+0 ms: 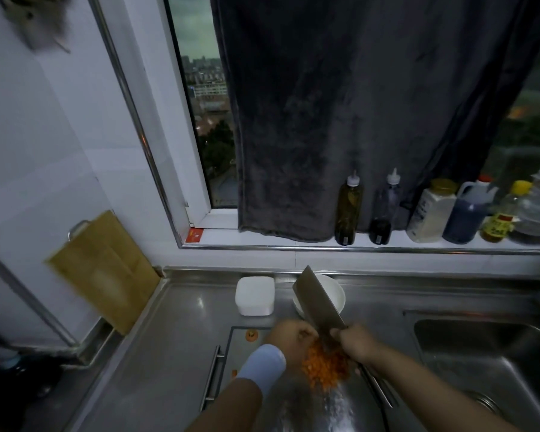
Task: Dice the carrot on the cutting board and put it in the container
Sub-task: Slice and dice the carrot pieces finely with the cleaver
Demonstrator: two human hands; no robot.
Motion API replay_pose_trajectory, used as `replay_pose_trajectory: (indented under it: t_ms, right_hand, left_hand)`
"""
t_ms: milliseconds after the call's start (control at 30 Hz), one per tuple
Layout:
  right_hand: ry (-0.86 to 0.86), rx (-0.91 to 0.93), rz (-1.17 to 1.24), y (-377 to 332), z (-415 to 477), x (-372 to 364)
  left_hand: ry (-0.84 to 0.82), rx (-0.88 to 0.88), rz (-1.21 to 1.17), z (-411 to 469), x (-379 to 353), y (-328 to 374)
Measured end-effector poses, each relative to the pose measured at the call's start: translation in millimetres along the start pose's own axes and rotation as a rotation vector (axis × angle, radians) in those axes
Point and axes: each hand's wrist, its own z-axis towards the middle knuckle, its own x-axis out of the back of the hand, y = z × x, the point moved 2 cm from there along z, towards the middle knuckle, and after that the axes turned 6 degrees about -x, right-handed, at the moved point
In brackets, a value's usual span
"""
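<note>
Steel worktop, brushed and shiny, carrying a metal-looking cutting board. The broad, flat cleaver is tilted up, tip away, with the right hand and its fingers wrapped on the handle. The rounded square white container sits beyond the board's far edge, nearer the left hand, with a white bowl beside it. The carrot, a loose pile of small orange cubes, lies between the hands. The left fingers curl at its far edge; whether they pinch anything, I can't tell.
</note>
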Motion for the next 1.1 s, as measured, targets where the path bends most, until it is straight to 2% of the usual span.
replay_pose_trajectory:
  t_ms: [67, 200, 267, 300, 367, 500, 533, 567, 600, 667, 733, 800, 1000, 1100]
  right_hand:
    - [0.016, -0.007, 0.007, 0, 1, -6]
    - [0.054, 0.02, -0.027, -1, 3, -12]
    - [0.063, 0.043, -0.07, 0, 4, -11]
    - [0.076, 0.057, -0.111, 1, 3, -10]
    - [0.108, 0.113, -0.282, 4, -2, -7]
    - [0.198, 0.255, -0.639, 12, -22, -3]
    - [0.216, 0.274, -0.708, 15, -27, -4]
    - [0.224, 0.303, -0.764, 17, -31, -5]
    - [0.222, 0.327, -0.804, 18, -35, -6]
    - [0.206, 0.356, -0.833, 20, -40, -9]
    - [0.196, 0.384, -0.839, 18, -43, -11]
    - [0.193, 0.424, -0.854, 16, -44, -15]
    - [0.179, 0.45, -0.868, 27, -36, -24]
    - [0.16, 0.444, -0.836, 37, -30, -25]
  left_hand:
    - [-0.038, -0.044, 0.011, 0, -4, 1]
    - [-0.22, -0.105, 0.257, -3, -18, 3]
    - [-0.255, -0.047, 0.311, -5, -12, -1]
    - [-0.221, -0.004, 0.32, -3, -6, -8]
    - [-0.05, 0.049, 0.3, -2, 15, -21]
    - [0.563, 0.008, 0.076, -8, 48, -36]
    - [0.641, -0.025, 0.02, -10, 52, -37]
    - [0.633, -0.047, -0.032, -9, 52, -37]
    - [0.538, -0.061, -0.079, -7, 50, -35]
    - [0.24, -0.04, -0.101, 2, 32, -34]
    - [-0.057, -0.057, 0.032, 10, 8, -29]
    - [-0.218, -0.103, 0.13, 18, -19, -27]
    - [-0.169, -0.005, -0.066, 31, -34, -12]
    - [-0.178, -0.016, -0.037, 31, -31, -14]
